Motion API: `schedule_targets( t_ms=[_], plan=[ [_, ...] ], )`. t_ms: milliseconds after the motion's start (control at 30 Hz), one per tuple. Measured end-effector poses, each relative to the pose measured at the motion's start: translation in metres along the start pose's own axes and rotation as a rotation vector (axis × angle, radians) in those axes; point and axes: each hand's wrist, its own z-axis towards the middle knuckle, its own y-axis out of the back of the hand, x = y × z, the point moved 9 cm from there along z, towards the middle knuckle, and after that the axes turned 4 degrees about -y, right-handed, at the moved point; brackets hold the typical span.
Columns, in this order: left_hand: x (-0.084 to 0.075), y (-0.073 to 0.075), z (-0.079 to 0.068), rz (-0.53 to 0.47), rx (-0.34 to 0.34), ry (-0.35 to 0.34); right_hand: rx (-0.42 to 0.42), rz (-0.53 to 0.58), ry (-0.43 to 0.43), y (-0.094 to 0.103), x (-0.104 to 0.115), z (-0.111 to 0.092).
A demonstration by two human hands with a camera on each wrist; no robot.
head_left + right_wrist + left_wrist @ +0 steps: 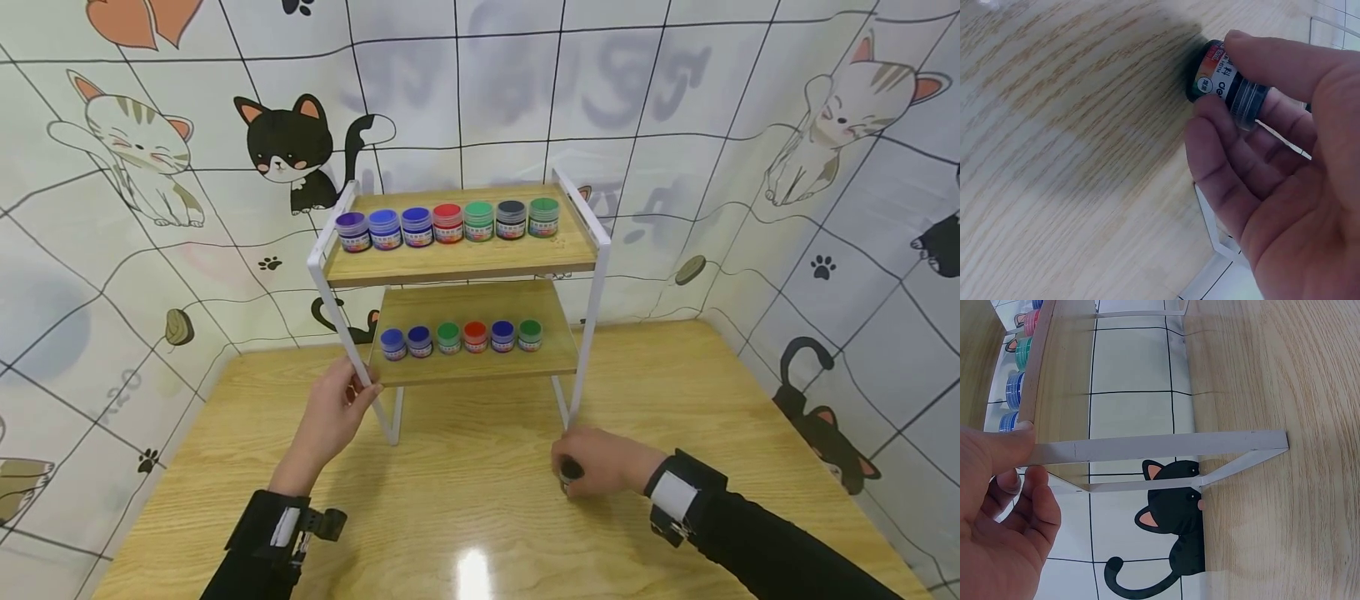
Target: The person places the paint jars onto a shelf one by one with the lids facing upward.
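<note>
My left hand (330, 412) pinches the left front white leg of a two-tier wooden shelf (465, 271), just at the lower board. In the left wrist view the thumb lies over that white leg (1160, 445) with the fingers curled behind it. To the right of the shelf's right front foot, my right hand (603, 462) grips a small paint jar (1219, 78) with a dark lid, its base right at the table top. The jar's label faces the right wrist camera; part of its lid is hidden by fingers.
Several paint jars (447, 223) with purple, blue, red, green and dark lids line the upper board. Another row of jars (475, 337) stands on the lower board. The wooden table (420, 517) meets a tiled wall (510, 92) with cat drawings behind the shelf.
</note>
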Motion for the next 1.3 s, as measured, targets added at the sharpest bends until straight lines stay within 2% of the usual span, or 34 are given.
schedule_targets(
  t_ms=[367, 633, 1000, 1300],
  plan=[
    [0.001, -0.001, 0.000, 0.006, -0.003, 0.003, 0.012, 0.044, 0.102, 0.001, 0.004, 0.003],
    [0.001, -0.001, -0.001, 0.007, 0.000, 0.007, 0.031, 0.063, 0.079, 0.002, 0.003, 0.006],
    [0.000, -0.001, 0.000, 0.003, -0.005, -0.002, 0.013, 0.000, 0.106, 0.010, 0.009, 0.006],
    [0.001, -0.002, 0.000, 0.005, 0.010, 0.008, 0.058, 0.062, 0.013, 0.009, 0.008, 0.005]
  ],
)
